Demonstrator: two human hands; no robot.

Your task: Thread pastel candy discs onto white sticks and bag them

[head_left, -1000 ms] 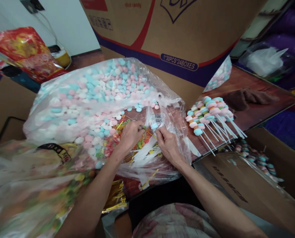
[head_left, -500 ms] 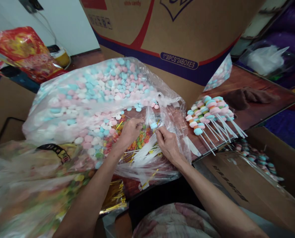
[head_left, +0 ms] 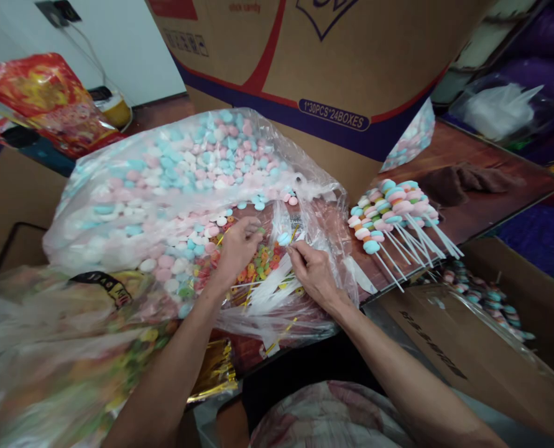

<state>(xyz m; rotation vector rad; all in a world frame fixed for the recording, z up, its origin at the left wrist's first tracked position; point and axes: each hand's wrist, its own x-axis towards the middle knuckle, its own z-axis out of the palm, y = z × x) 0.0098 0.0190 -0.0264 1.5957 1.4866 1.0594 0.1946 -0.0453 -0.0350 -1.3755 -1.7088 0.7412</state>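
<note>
My right hand [head_left: 313,267] is closed in a pinch on a white candy stick, mostly hidden by the fingers. A blue and white marshmallow [head_left: 283,239] sits at its tip, just beyond my fingertips. To the left, my left hand [head_left: 239,244] has its fingers curled together, with a small green gummy ring [head_left: 261,230] at the fingertips. Below both hands lie loose orange, red and green gummy rings [head_left: 258,264] and a bundle of white sticks [head_left: 274,289] on clear plastic. Pink, blue and white marshmallows [head_left: 165,261] spill from a large clear bag [head_left: 118,186] beside my left hand.
Finished marshmallow skewers [head_left: 393,211] are piled at the right of the table. A tall carton [head_left: 281,74] stands behind. An open carton [head_left: 467,342] with more skewers is at lower right. A bag of gummy rings [head_left: 71,373] fills the lower left; gold ties [head_left: 216,373] lie near the edge.
My left hand has shifted slightly up and left, and a green bit now shows at its fingertips. The right hand and its marshmallow have moved slightly left.
</note>
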